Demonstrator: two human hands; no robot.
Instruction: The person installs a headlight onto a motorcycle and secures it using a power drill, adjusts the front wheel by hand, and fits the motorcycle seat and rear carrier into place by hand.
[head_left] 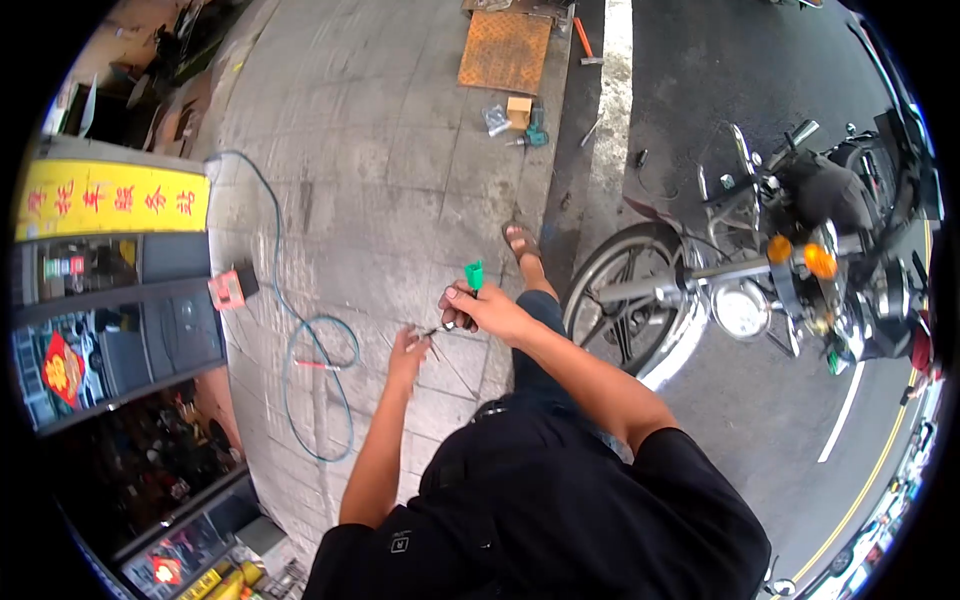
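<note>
My right hand (470, 306) is closed around a small tool with a green handle (474, 275), whose end sticks out above the fist. Its dark metal tip points toward my left hand; I cannot tell its exact kind. My left hand (406, 350) is closed in a pinch close to that tip, with a thin dark wire-like piece between the two hands. Thin straight lines, perhaps wires, show below the hands against the pavement. The fingers of my right hand look stained dark.
To the right stands a motorcycle (740, 290) beside the kerb. A teal hose (285, 260) coils on the pavement at left. Ahead lie a rusty plate (505, 50), a cardboard box (519, 112), a power drill (537, 128) and an orange-handled hammer (584, 42). Shopfronts line the left.
</note>
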